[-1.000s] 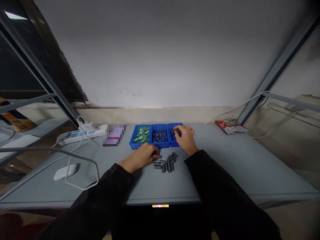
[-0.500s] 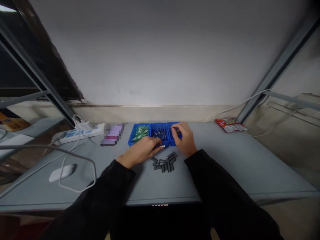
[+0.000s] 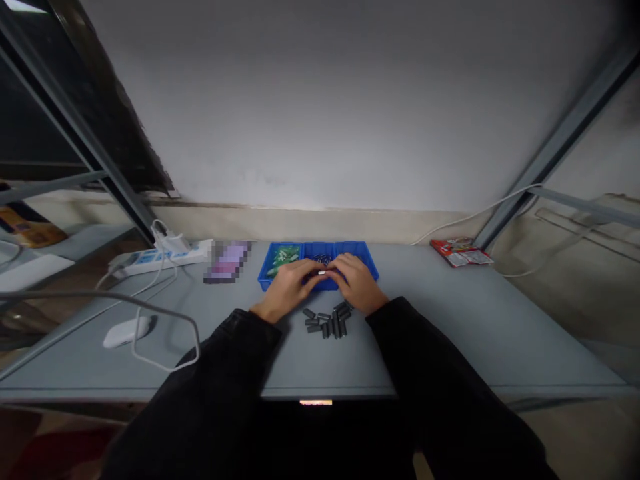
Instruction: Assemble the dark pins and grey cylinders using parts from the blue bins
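Note:
My left hand pinches a small white piece between thumb and fingers. Against it, from the other side, come the closed fingertips of my right hand; whatever they hold is too small to make out. Both hands hover over the front of three joined blue bins. Green and white small parts fill the left bin, and thin shiny metal pins lie in the middle one. My right hand partly hides the right bin. Several dark grey cylinders lie loose on the table below my hands.
On the left are a white power strip with plugs, a blurred purple phone-like object, a white rounded case and a looping cable. A red packet lies at the back right. Metal posts flank the grey table.
My right hand has left the right bin and moved left, meeting my left hand at the white piece. My left hand has risen slightly. The camera view has shifted a little.

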### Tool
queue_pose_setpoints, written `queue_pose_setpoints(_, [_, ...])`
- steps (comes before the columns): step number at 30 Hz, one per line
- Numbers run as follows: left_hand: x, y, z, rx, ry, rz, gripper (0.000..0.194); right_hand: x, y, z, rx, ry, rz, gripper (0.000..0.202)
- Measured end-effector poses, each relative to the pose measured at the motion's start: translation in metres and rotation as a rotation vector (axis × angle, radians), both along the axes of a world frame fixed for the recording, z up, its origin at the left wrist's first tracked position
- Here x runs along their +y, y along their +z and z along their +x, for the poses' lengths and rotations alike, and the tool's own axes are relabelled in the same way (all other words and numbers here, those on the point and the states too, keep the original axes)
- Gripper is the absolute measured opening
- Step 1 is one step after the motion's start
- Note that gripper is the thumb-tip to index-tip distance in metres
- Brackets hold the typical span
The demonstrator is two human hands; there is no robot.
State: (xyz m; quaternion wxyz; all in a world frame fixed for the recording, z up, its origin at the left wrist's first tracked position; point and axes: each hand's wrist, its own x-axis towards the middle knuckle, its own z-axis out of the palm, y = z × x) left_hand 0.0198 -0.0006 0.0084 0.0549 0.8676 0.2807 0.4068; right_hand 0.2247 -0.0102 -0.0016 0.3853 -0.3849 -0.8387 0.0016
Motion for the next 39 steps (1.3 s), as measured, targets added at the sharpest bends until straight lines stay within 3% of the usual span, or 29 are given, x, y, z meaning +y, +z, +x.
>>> queue_pose_setpoints(4, [-0.003, -0.002, 0.000, -0.021, -0.006, -0.029, 0.018, -0.001, 0.000, -0.002, -0.027, -0.027, -0.022, 0.029])
queue_pose_setpoints(10, [-0.004, -0.006, 0.000, -0.088, -0.013, -0.050, 0.016, -0.007, 0.003, -0.001, 0.091, 0.010, -0.032, 0.020])
queue_pose_setpoints(17, [-0.003, -0.009, -0.002, -0.112, 0.055, -0.090, 0.012, -0.005, 0.000, -0.002, 0.042, 0.105, -0.036, 0.011])
queue_pose_setpoints(29, [-0.002, -0.011, -0.001, -0.152, 0.020, -0.116, 0.015, -0.001, -0.003, -0.003, 0.005, 0.049, -0.022, 0.025])
queue_pose_setpoints(39, [-0.003, -0.012, 0.001, -0.153, 0.051, -0.133, 0.014, 0.000, -0.003, -0.002, -0.004, 0.038, -0.024, 0.016])
